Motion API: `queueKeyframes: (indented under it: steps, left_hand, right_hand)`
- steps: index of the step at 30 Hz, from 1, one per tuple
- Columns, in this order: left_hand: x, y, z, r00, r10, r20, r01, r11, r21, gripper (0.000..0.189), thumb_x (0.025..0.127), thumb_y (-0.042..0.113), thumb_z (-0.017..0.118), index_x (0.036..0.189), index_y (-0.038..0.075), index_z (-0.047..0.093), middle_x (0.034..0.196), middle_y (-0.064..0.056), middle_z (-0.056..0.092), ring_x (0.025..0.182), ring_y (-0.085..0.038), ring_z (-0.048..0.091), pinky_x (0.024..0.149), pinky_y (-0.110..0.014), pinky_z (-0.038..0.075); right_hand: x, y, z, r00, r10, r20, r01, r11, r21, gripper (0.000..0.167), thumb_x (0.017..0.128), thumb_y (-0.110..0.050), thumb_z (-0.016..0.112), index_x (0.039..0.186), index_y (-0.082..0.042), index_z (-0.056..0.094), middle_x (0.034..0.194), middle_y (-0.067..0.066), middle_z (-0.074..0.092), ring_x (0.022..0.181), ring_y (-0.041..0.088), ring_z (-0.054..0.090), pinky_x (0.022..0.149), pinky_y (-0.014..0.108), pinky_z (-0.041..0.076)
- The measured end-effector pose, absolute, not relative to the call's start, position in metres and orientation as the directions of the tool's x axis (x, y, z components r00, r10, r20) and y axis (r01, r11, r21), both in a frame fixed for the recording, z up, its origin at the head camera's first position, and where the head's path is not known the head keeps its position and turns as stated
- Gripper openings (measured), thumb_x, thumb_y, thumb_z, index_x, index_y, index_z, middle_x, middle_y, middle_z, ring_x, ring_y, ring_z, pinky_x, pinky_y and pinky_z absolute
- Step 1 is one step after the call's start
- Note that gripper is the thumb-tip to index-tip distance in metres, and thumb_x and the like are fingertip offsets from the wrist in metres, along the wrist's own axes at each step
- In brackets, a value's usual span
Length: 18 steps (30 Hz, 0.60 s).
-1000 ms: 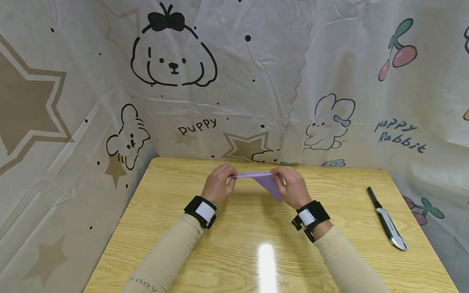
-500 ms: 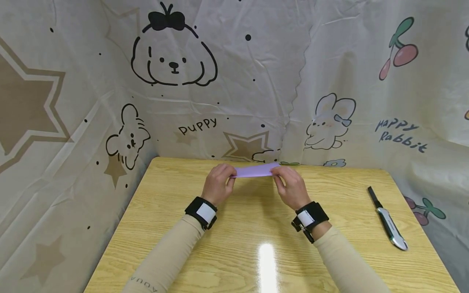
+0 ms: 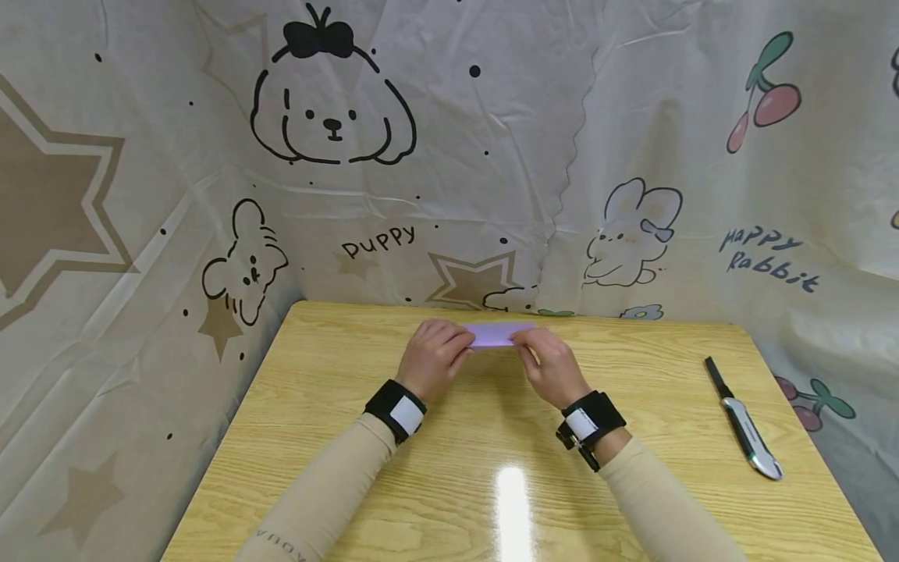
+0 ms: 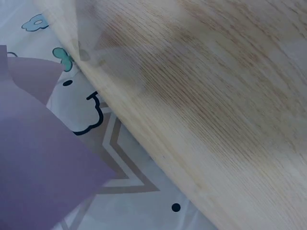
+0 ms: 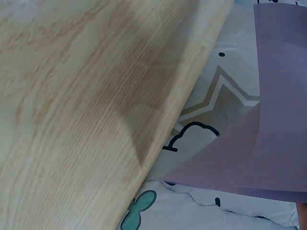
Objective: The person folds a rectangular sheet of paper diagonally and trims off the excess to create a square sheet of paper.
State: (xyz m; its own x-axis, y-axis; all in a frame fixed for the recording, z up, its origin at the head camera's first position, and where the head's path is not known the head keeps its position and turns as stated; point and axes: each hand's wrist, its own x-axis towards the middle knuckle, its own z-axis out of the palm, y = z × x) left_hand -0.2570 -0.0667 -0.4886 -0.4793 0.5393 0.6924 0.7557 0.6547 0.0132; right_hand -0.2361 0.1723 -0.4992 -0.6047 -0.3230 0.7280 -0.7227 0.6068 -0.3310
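A folded sheet of purple paper [image 3: 490, 336] is held near the table's far edge in the head view. My left hand [image 3: 434, 361] pinches its left end between thumb and fingers. At the other end, my right hand [image 3: 551, 365] pinches the lower right part. Only a short strip of paper shows between the hands. Large angled purple panels of the paper [image 4: 43, 158] fill the lower left of the left wrist view. In the right wrist view the paper [image 5: 283, 105] has a pointed flap and a fold along its lower edge, with a bit of finger [image 5: 302, 214] at the frame's edge.
A box cutter [image 3: 750, 437] with a dark blade and silver-black handle lies on the right side of the wooden table [image 3: 337, 468]. Behind the table's far edge hangs a printed cloth [image 3: 435, 195], which continues down both sides.
A triangular flap hung below the paper, then the paper swung up into a flat strip. My left hand has since slid right, closer to my right hand, leaving less paper between them.
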Motion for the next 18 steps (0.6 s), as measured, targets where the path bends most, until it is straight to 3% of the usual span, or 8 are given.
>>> queueKeyframes:
  steps: [5, 11, 18]
  left_hand:
    - [-0.2552, -0.063, -0.4892, -0.47, 0.555, 0.686, 0.772, 0.635, 0.015, 0.019, 0.084, 0.02, 0.077, 0.101, 0.012, 0.074, 0.101, 0.0, 0.071, 0.098, -0.018, 0.064, 0.092, -0.036, 0.048]
    - [-0.2529, -0.0618, -0.4881, -0.482, 0.543, 0.688, 0.769, 0.638, 0.036, 0.011, 0.082, 0.018, 0.079, 0.091, 0.014, 0.076, 0.089, 0.002, 0.072, 0.088, -0.017, 0.065, 0.085, -0.035, 0.051]
    - [-0.2519, -0.0591, -0.4877, -0.456, 0.556, 0.695, 0.768, 0.64, -0.008, 0.006, 0.081, 0.016, 0.08, 0.084, 0.014, 0.075, 0.084, 0.003, 0.072, 0.083, -0.015, 0.065, 0.08, -0.033, 0.052]
  right_hand:
    - [-0.2347, 0.1707, -0.5006, -0.605, -0.343, 0.718, -0.733, 0.592, -0.334, 0.016, 0.083, 0.008, 0.069, 0.095, -0.001, 0.066, 0.098, 0.01, 0.069, 0.094, 0.025, 0.066, 0.081, 0.038, 0.055]
    - [-0.2341, 0.1704, -0.5015, -0.597, -0.359, 0.718, -0.74, 0.591, -0.32, 0.019, 0.082, 0.01, 0.07, 0.096, -0.002, 0.066, 0.096, 0.009, 0.068, 0.09, 0.023, 0.066, 0.077, 0.037, 0.055]
    - [-0.2342, 0.166, -0.4963, -0.523, -0.438, 0.731, -0.746, 0.649, -0.145, 0.013, 0.08, -0.002, 0.071, 0.091, -0.006, 0.066, 0.09, 0.005, 0.069, 0.085, 0.023, 0.065, 0.079, 0.04, 0.053]
